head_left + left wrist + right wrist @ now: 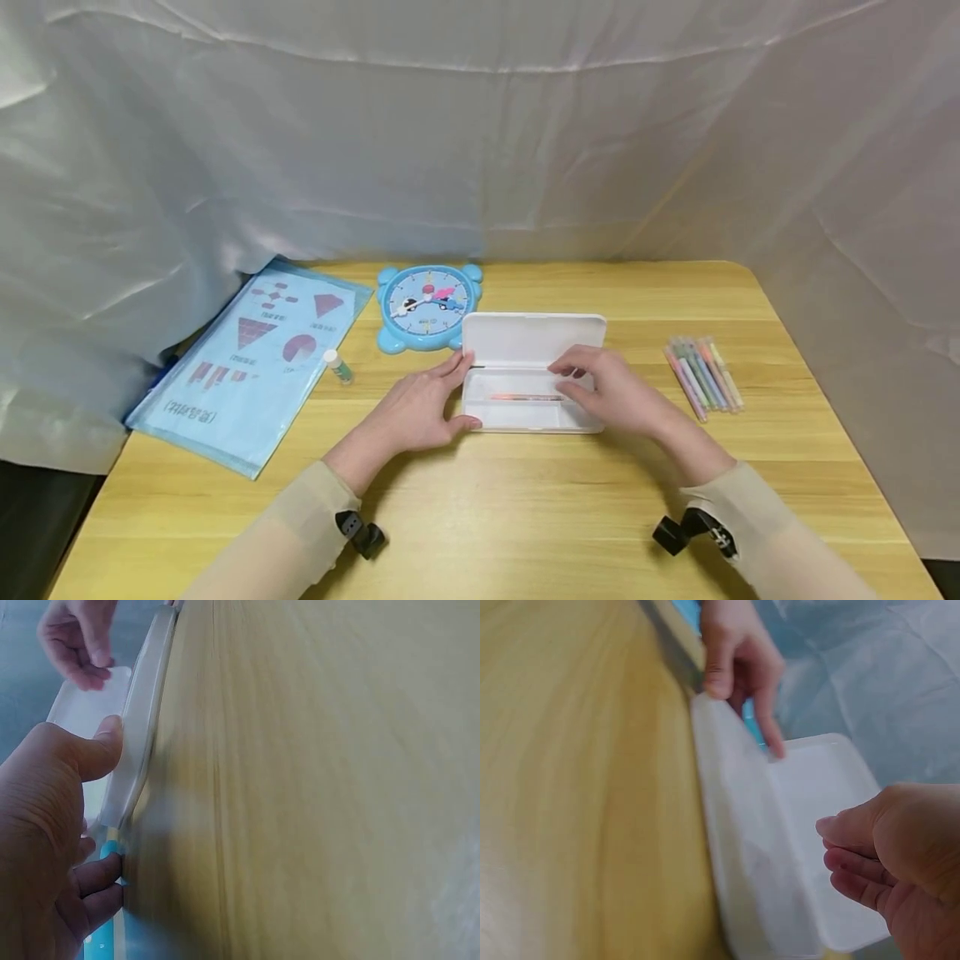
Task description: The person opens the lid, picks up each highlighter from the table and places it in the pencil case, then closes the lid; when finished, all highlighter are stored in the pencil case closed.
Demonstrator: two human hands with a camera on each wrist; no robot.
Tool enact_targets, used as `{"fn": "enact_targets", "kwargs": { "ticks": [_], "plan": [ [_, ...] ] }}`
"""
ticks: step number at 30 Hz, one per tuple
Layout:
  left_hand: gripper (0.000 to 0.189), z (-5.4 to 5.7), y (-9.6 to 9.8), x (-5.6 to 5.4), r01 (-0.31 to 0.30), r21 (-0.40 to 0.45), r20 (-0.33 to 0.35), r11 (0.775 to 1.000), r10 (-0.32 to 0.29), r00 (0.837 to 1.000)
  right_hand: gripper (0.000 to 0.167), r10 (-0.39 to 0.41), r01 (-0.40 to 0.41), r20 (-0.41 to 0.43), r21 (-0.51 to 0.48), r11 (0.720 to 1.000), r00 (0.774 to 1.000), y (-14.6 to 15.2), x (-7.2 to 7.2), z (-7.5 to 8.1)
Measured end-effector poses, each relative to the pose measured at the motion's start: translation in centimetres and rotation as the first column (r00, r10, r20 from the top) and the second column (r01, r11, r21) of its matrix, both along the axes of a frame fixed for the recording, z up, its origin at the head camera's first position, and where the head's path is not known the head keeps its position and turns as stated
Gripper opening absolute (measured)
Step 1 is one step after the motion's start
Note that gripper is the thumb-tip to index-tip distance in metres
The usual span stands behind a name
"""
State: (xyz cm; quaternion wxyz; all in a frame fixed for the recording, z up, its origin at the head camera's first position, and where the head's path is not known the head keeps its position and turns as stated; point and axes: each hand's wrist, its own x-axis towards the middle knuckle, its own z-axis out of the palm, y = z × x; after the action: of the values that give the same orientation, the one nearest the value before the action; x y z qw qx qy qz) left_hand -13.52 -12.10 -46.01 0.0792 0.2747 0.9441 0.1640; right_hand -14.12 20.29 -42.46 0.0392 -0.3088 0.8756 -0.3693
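A white pencil case [532,339] lies on the table with its lid raised. Inside it rests one thin orange-pink pen [525,397]. My left hand [427,404] holds the left end of the case, thumb at the front corner and a finger by the hinge; the right wrist view shows this left hand [742,664] too. Over the right part of the case is my right hand [618,387], its fingers loosely bent. Nothing shows between the thumb and fingers of the right hand [870,855] in the right wrist view.
Several pastel pens [705,375] lie side by side at the right. A blue toy clock [427,304] stands behind the case on the left, partly against its lid. Farther left are a glue stick [338,367] and a blue document folder [247,367]. Pale cloth [480,150] hangs behind the table.
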Motion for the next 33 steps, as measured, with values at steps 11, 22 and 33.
{"fn": "enact_targets", "kwargs": {
  "ticks": [11, 22, 33],
  "plan": [
    [0.104, 0.2, 0.0, 0.1, 0.0, -0.047, -0.038, 0.999, -0.001, 0.999, 0.025, -0.178, 0.172, -0.204, -0.045, 0.984, 0.963, 2.9, 1.2, 4.3],
    [0.104, 0.1, 0.0, 0.2, 0.007, -0.037, -0.051, 0.999, -0.009, 0.999, 0.027, -0.345, 0.329, -0.24, -0.106, 0.938, 0.907, 7.2, 2.2, 5.6],
    [0.104, 0.0, 0.0, 0.0, 0.006, -0.026, -0.046, 1.0, -0.007, 0.999, 0.018, -0.505, 0.507, -0.115, -0.014, 0.862, 0.855, 11.2, 3.4, 3.6]
  ]
}}
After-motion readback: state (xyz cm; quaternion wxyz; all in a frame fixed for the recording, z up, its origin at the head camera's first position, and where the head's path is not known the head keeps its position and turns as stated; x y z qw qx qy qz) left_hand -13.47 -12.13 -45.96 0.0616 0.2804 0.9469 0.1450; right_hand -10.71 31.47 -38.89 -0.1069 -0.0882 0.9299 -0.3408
